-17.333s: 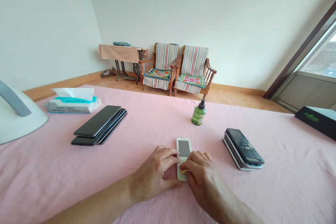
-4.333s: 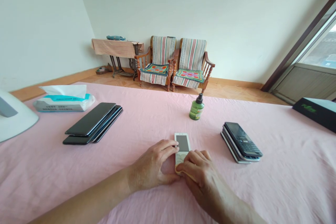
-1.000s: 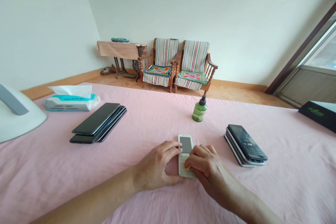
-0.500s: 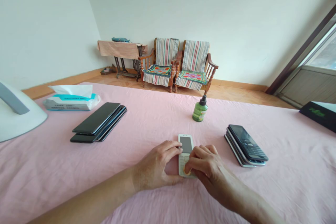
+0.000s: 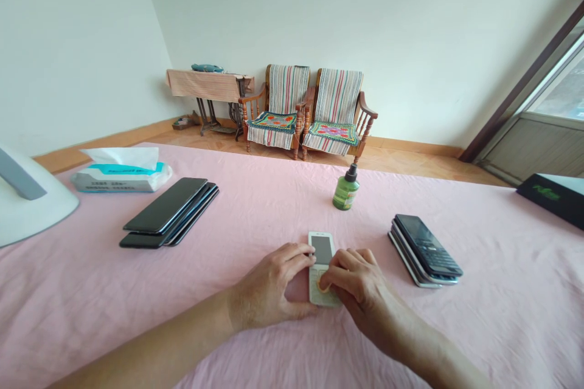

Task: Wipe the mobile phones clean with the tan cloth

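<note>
A white keypad phone point(image 5: 322, 249) lies on the pink cloth in front of me, screen side up. My left hand point(image 5: 281, 282) grips it along its left side, fingertips beside the screen and thumb at the bottom corner. Over the keypad, my right hand point(image 5: 358, 279) is closed in a pinch on a small yellowish thing point(image 5: 321, 285). It is pressed against the keys, and the fingers hide most of it, so its kind is unclear. Part of the phone's right edge is covered by that hand.
Stacked phones point(image 5: 166, 209) lie at the left, and a stack of phones topped by a black keypad one point(image 5: 426, 246) at the right. Beyond are a green spray bottle point(image 5: 345, 191), a tissue pack point(image 5: 121, 176), a white object point(image 5: 31, 206) and a black box point(image 5: 550, 197).
My right fingers have moved slightly up the keypad with the yellowish thing, uncovering the phone's lower end. My left hand keeps its hold. The whole view has shifted a little.
</note>
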Demonstrator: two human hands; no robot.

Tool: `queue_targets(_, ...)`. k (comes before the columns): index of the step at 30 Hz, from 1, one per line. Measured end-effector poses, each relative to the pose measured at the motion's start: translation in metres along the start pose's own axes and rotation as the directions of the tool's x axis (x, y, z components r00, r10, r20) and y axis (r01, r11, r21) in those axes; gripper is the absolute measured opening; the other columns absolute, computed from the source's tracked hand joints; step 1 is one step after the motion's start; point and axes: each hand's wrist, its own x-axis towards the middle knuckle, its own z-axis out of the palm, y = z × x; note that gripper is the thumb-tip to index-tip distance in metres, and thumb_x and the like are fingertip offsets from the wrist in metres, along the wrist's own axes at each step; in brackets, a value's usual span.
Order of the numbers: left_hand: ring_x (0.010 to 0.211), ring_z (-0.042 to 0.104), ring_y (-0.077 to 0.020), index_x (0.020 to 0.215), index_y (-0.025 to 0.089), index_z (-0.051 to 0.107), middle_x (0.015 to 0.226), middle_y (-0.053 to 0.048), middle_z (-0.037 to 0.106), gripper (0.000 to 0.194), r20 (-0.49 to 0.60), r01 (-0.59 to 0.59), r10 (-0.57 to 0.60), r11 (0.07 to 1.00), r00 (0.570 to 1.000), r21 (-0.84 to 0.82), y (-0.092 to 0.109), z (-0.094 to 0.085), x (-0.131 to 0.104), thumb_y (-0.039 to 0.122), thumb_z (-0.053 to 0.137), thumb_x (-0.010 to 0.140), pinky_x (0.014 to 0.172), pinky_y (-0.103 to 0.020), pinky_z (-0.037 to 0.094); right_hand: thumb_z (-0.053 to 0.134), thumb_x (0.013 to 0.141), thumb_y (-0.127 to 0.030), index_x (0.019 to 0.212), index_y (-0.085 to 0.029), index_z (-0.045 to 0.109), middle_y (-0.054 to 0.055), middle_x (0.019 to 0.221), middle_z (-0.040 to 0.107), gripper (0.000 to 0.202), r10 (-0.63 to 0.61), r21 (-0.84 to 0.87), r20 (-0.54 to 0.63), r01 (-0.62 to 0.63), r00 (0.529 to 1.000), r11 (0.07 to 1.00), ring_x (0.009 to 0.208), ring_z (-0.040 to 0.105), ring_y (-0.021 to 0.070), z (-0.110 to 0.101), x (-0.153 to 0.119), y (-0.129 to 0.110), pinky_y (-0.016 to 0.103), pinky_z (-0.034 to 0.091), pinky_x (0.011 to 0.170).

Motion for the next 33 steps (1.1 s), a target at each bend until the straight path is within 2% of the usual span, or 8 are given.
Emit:
queue_targets(5, 0.115, 0.057, -0.0287, 0.115, 0.016, 0.061, 0.125, -0.014, 0.06, 0.057, 0.0, 0.006, -0.006, 1.0, 1.0, 0.008, 0.0, -0.001, 0.0, 0.028, 0.085, 0.065, 0.1, -0.042, 0.048, 0.053, 0.092, -0.005, 0.08, -0.023, 0.063, -0.002, 0.089, 0.063, 0.024, -0.103, 0.112, 0.088, 0.093, 0.991, 0.989, 0.083, 0.056, 0.0136, -0.008, -0.008, -0.001, 0.03, 0.035, 0.077)
queue_targets(10, 0.117, 0.056, -0.0297, 0.116, 0.016, 0.061, 0.128, -0.015, 0.059, 0.058, 0.022, 0.015, -0.016, 0.999, 1.0, 0.04, 0.0, -0.002, 0.0, 0.029, 0.085, 0.064, 0.101, -0.043, 0.046, 0.049, 0.094, -0.01, 0.088, -0.025, 0.065, 0.001, 0.088, 0.06, 0.022, 0.016, 0.146, -0.053, -0.008, 0.998, 0.989, 0.083, 0.055, 0.0163, -0.013, -0.015, 0.021, 0.03, 0.039, 0.073)
queue_targets(13, 0.119, 0.055, -0.0301, 0.117, 0.016, 0.061, 0.129, -0.016, 0.058, 0.059, 0.024, 0.013, -0.014, 0.999, 1.0, 0.046, -0.001, -0.001, 0.0, 0.029, 0.085, 0.064, 0.101, -0.044, 0.046, 0.048, 0.094, -0.011, 0.088, -0.024, 0.065, 0.002, 0.089, 0.06, 0.022, 0.035, 0.156, -0.053, -0.026, 0.998, 0.987, 0.084, 0.056, 0.0172, -0.008, -0.014, 0.029, 0.03, 0.04, 0.075)
queue_targets(19, 0.118, 0.055, -0.029, 0.118, 0.013, 0.06, 0.128, -0.017, 0.058, 0.063, 0.038, 0.007, -0.009, 0.998, 0.999, 0.055, -0.002, -0.001, 0.0, 0.024, 0.087, 0.062, 0.102, -0.042, 0.046, 0.048, 0.093, -0.007, 0.087, -0.023, 0.063, 0.001, 0.089, 0.059, 0.023, 0.032, 0.13, -0.042, -0.026, 0.999, 0.991, 0.085, 0.055, 0.0167, 0.004, -0.011, 0.022, 0.031, 0.038, 0.076)
queue_targets(26, 0.117, 0.056, -0.0288, 0.118, 0.017, 0.06, 0.127, -0.014, 0.059, 0.059, 0.015, 0.007, -0.008, 1.0, 1.0, 0.03, 0.0, -0.001, 0.0, 0.028, 0.084, 0.066, 0.101, -0.043, 0.047, 0.051, 0.092, -0.006, 0.082, -0.024, 0.063, -0.002, 0.086, 0.058, 0.024, -0.029, 0.135, 0.043, 0.023, 0.999, 0.991, 0.081, 0.052, 0.0147, -0.002, -0.011, 0.012, 0.029, 0.034, 0.075)
queue_targets(30, 0.117, 0.056, -0.0284, 0.119, 0.017, 0.06, 0.127, -0.014, 0.059, 0.06, 0.028, 0.012, -0.012, 0.999, 1.0, 0.032, 0.001, -0.001, 0.0, 0.025, 0.084, 0.065, 0.101, -0.043, 0.046, 0.052, 0.091, -0.005, 0.084, -0.023, 0.064, 0.0, 0.086, 0.058, 0.023, 0.006, 0.086, -0.003, -0.005, 1.0, 0.996, 0.081, 0.052, 0.0158, -0.001, -0.01, 0.014, 0.031, 0.032, 0.075)
queue_targets(33, 0.117, 0.056, -0.0284, 0.118, 0.016, 0.06, 0.127, -0.014, 0.059, 0.06, 0.036, 0.013, -0.015, 0.999, 0.999, 0.038, 0.001, -0.001, 0.0, 0.025, 0.085, 0.064, 0.102, -0.042, 0.046, 0.051, 0.093, -0.007, 0.083, -0.023, 0.063, 0.0, 0.086, 0.059, 0.023, 0.008, 0.084, 0.023, -0.01, 1.0, 0.996, 0.081, 0.052, 0.016, -0.004, -0.01, 0.015, 0.031, 0.032, 0.074)
